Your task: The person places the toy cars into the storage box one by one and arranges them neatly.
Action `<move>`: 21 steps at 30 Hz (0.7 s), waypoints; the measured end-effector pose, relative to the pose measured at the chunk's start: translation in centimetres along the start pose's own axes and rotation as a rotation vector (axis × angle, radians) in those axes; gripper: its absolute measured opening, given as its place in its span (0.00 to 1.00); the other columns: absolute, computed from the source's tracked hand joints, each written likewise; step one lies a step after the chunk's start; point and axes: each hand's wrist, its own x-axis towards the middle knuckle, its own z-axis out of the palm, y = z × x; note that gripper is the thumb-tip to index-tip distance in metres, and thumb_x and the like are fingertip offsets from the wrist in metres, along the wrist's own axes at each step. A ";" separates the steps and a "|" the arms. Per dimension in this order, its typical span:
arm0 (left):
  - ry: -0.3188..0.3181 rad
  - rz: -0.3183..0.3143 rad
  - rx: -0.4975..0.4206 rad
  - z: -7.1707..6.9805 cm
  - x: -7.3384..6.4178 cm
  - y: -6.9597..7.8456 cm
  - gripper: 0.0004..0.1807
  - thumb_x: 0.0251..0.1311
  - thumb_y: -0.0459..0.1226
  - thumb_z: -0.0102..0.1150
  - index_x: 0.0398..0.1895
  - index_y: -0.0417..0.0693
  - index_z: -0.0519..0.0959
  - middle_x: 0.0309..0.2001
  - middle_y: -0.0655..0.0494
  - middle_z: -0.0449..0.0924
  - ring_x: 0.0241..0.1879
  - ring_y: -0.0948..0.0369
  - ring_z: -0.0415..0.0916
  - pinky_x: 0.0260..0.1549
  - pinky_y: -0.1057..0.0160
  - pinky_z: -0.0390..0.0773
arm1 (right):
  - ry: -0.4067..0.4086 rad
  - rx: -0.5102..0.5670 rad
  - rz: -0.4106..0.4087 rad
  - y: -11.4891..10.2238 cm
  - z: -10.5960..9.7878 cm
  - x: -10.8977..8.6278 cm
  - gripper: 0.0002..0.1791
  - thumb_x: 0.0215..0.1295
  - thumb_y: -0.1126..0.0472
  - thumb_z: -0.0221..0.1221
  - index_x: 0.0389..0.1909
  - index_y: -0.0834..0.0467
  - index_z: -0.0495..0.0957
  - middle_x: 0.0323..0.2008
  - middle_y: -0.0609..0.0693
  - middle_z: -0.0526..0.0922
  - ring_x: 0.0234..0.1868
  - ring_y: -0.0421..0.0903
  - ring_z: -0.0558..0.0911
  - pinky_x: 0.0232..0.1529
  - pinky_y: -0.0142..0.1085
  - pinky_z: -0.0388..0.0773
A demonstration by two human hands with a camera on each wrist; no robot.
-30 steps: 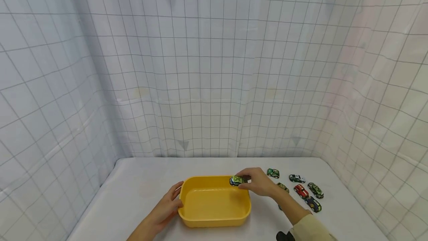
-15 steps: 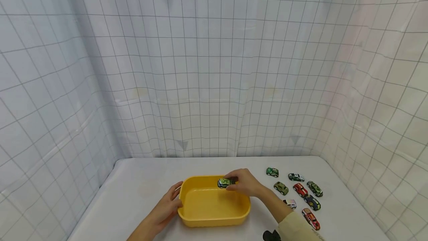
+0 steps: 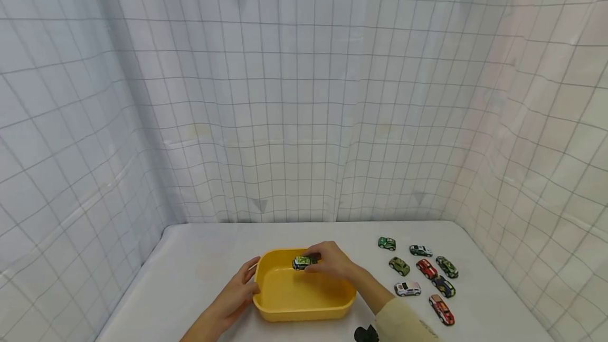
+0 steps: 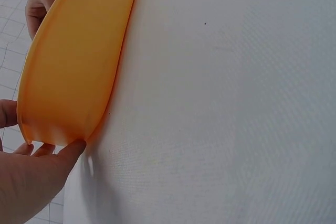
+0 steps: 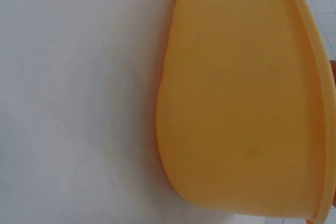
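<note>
A yellow plastic basin (image 3: 304, 294) stands on the white table. At its left end my left hand (image 3: 236, 292) grips the wall; in the left wrist view the thumb (image 4: 71, 153) lies along the outside of the basin, with fingers around the rim. Over the back part of the basin, my right hand (image 3: 330, 260) pinches a small green-and-white toy car (image 3: 302, 263) between thumb and fingers. In the right wrist view the basin's outer wall (image 5: 241, 103) hides most of that hand and the car.
To the right lie several more toy cars: green (image 3: 387, 243), camouflage (image 3: 399, 266), red (image 3: 426, 268), dark blue (image 3: 444, 286), white (image 3: 407, 288) and orange-red (image 3: 442, 309) among them. A gridded white curtain (image 3: 304, 120) surrounds the table's back and sides.
My right hand has carried the toy car leftward from the basin's back right corner to over its middle. The arm's shift uncovers more cars. My left hand stays put.
</note>
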 end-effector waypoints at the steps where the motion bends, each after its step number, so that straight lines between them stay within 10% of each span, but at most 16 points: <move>1: 0.001 0.001 0.001 -0.1 0.0 0.0 0.49 0.57 0.21 0.49 0.82 0.42 0.45 0.81 0.32 0.37 0.77 0.35 0.45 0.64 0.42 0.69 | -0.006 0.008 0.003 0.0 0.3 0.2 0.16 0.61 0.61 0.73 0.50 0.59 0.88 0.44 0.44 0.88 0.38 0.34 0.80 0.42 0.30 0.79; 9: -0.001 0.012 0.001 -0.4 0.3 -0.1 0.48 0.57 0.21 0.50 0.83 0.44 0.46 0.81 0.33 0.37 0.77 0.36 0.47 0.62 0.44 0.70 | -0.049 0.053 0.048 -0.8 1.8 1.5 0.14 0.63 0.62 0.71 0.50 0.56 0.89 0.41 0.38 0.86 0.38 0.34 0.80 0.42 0.30 0.79; 21: -0.010 -0.006 -0.001 -0.2 0.3 -0.2 0.48 0.59 0.21 0.49 0.83 0.43 0.44 0.81 0.32 0.35 0.77 0.33 0.45 0.62 0.42 0.70 | -0.034 -0.159 0.031 -1.4 5.4 3.5 0.14 0.63 0.59 0.72 0.49 0.55 0.90 0.41 0.36 0.87 0.43 0.31 0.80 0.52 0.30 0.77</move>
